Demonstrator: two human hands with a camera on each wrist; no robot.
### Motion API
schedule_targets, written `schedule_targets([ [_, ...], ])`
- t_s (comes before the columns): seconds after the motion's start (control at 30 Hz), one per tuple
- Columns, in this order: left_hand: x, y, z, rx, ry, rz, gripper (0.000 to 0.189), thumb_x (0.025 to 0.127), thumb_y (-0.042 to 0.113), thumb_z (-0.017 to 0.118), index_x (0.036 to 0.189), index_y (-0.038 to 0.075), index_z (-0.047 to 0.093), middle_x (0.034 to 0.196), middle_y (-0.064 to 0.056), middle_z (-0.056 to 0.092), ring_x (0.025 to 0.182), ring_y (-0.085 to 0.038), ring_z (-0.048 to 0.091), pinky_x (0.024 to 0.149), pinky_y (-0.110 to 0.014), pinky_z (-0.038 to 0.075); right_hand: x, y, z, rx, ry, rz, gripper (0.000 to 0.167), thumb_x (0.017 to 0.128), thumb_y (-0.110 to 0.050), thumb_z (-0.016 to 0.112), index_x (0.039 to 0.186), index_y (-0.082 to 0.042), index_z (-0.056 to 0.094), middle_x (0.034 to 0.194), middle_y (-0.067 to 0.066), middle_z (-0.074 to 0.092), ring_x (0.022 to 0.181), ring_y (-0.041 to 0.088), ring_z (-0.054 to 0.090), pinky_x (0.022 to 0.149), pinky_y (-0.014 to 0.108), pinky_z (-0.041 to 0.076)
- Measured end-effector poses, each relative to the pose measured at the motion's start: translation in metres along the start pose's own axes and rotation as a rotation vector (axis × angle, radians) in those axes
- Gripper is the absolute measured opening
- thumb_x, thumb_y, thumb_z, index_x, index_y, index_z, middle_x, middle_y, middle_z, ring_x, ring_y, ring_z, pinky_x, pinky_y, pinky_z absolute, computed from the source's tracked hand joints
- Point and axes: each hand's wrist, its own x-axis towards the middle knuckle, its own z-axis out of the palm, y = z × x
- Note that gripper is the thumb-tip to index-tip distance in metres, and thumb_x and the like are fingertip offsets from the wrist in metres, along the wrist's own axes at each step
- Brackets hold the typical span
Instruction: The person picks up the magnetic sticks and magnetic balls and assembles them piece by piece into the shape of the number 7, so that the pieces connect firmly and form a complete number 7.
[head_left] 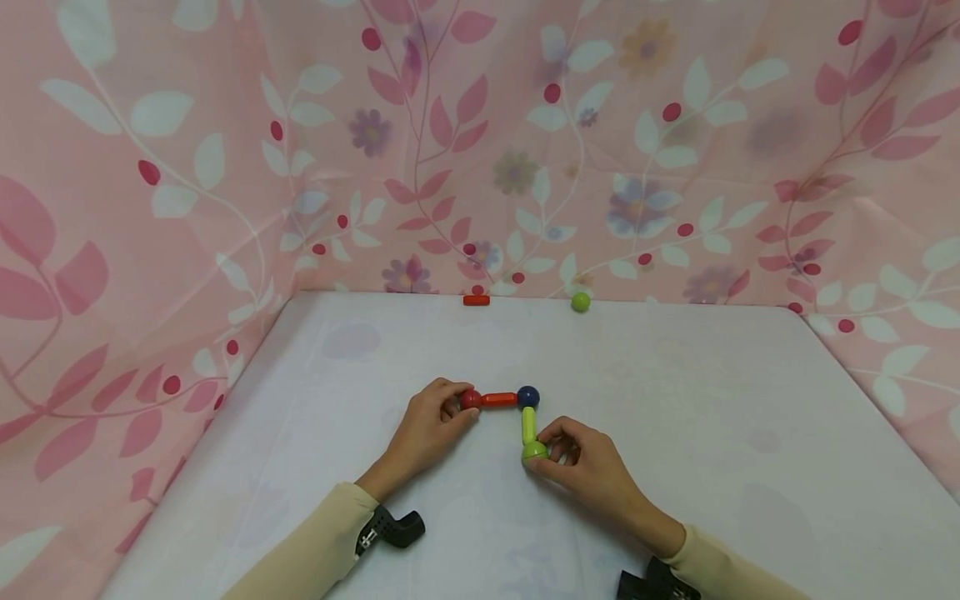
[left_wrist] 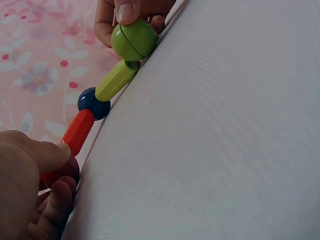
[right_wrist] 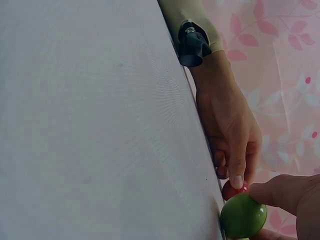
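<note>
An L-shaped chain of balls and rods lies on the table between the hands. My left hand (head_left: 429, 423) pinches the red ball (head_left: 470, 399) at its left end. From there a red rod (head_left: 499, 400) runs to a dark blue ball (head_left: 528, 397) at the corner. A yellow-green rod (head_left: 528, 425) leads from the blue ball toward a green ball (head_left: 535, 452), which my right hand (head_left: 592, 467) holds between thumb and fingers. In the left wrist view the green ball (left_wrist: 133, 40) sits right at the rod's end. The right wrist view shows the green ball (right_wrist: 243, 215) in front of the red one.
At the table's back edge lie a loose red rod (head_left: 476, 301) and, farther right, a loose green ball (head_left: 581, 302). A pink floral cloth (head_left: 480, 150) hangs behind and beside the white table (head_left: 712, 400). Black wrist devices (head_left: 401, 529) sit at both sleeves.
</note>
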Motion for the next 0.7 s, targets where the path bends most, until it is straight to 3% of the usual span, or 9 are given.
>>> schedule_targets([
  [0.7, 0.0002, -0.0011, 0.0008, 0.003, 0.000, -0.002, 0.038, 0.093, 0.017, 0.081, 0.129, 0.006, 0.072, 0.106, 0.003, 0.062, 0.079, -0.010, 0.058, 0.069, -0.028, 0.052, -0.0005, 0.0004, 0.0025, 0.013, 0.024, 0.030, 0.027, 0.082, -0.017, 0.091, 0.098, -0.013, 0.069, 0.082, -0.004, 0.063, 0.073, 0.015, 0.057, 0.063, 0.027, 0.048],
])
